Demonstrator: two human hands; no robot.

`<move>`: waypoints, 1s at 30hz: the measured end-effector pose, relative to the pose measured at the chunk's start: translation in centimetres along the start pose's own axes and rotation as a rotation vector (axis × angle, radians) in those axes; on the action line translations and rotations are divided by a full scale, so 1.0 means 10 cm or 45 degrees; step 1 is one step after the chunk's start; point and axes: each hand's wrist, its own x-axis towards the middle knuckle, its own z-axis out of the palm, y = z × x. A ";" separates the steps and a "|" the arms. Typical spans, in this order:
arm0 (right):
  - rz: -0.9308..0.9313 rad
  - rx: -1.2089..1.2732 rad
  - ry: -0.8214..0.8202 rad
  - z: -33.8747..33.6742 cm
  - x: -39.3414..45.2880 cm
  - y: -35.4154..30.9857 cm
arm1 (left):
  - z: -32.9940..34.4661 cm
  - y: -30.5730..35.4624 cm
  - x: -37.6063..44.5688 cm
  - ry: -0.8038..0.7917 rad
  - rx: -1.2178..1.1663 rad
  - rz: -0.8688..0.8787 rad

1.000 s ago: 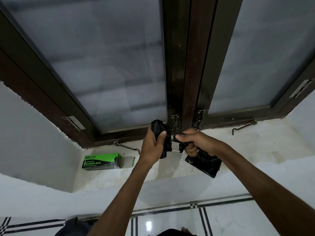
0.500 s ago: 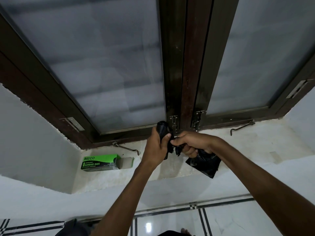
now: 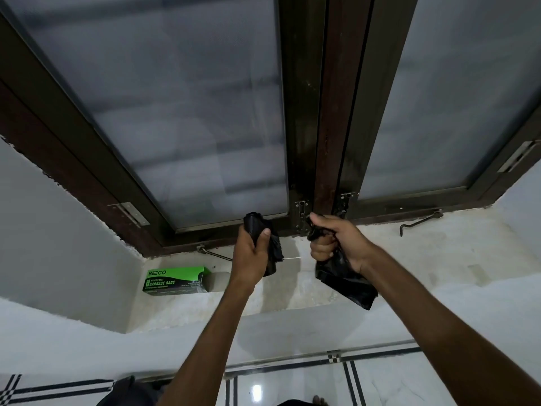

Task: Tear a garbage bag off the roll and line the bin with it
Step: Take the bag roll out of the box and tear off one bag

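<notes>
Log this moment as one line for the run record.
step: bag torn off | left hand: holds roll | right hand: holds bag | box: on sill | bin: not in view

You face a window (image 3: 181,118) with frosted glass panes set in a dark brown wooden frame (image 3: 319,112); soft grey daylight comes through the glass. Small metal bolts (image 3: 301,208) sit at the foot of the centre posts, and a hinge (image 3: 131,216) shows on the left side. Below runs a pale stone sill (image 3: 439,259), where a metal stay hook (image 3: 420,221) lies at the right. White walls (image 3: 52,244) flank the recess. Beneath you, the glossy white floor (image 3: 292,388) carries black inlay lines and reflects a bright spot of light.
</notes>
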 end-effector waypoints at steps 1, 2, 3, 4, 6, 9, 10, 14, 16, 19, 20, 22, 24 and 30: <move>-0.094 0.082 0.035 0.01 0.02 0.05 | -0.02 -0.02 0.00 0.013 0.019 0.014; -0.169 0.149 0.103 0.02 0.03 0.11 | -0.03 -0.04 -0.01 0.022 0.039 0.027; -0.226 0.209 0.193 0.02 0.05 0.16 | -0.05 -0.05 -0.01 0.025 0.053 0.034; -0.268 0.259 0.286 0.01 0.05 0.20 | -0.05 -0.06 0.00 0.031 0.063 0.042; -0.307 0.319 0.444 -0.01 0.06 0.26 | -0.06 -0.10 0.01 0.037 0.093 0.064; -0.312 0.247 0.575 -0.02 0.10 0.29 | -0.05 -0.12 0.00 0.032 0.156 0.100; -0.324 0.172 0.598 -0.02 0.11 0.29 | -0.03 -0.13 -0.01 0.021 0.184 0.115; -0.372 -0.195 0.600 -0.02 0.12 0.26 | 0.00 -0.09 -0.02 -0.019 0.306 0.199; -0.401 -0.430 0.603 0.03 0.12 0.25 | 0.00 -0.07 -0.04 -0.037 0.375 0.237; -0.430 -0.618 0.624 0.12 0.13 0.22 | -0.04 -0.06 -0.05 -0.045 0.403 0.273; -0.430 -0.622 0.631 0.13 0.12 0.22 | -0.04 -0.05 -0.05 -0.045 0.401 0.278; -0.429 -0.563 0.653 0.13 0.12 0.20 | -0.04 -0.03 -0.05 -0.041 0.398 0.278; -0.421 -0.429 0.660 0.08 0.10 0.15 | -0.05 -0.02 -0.04 -0.031 0.382 0.247; -0.474 -0.352 0.790 0.03 0.15 0.19 | -0.02 -0.01 -0.07 -0.074 0.394 0.212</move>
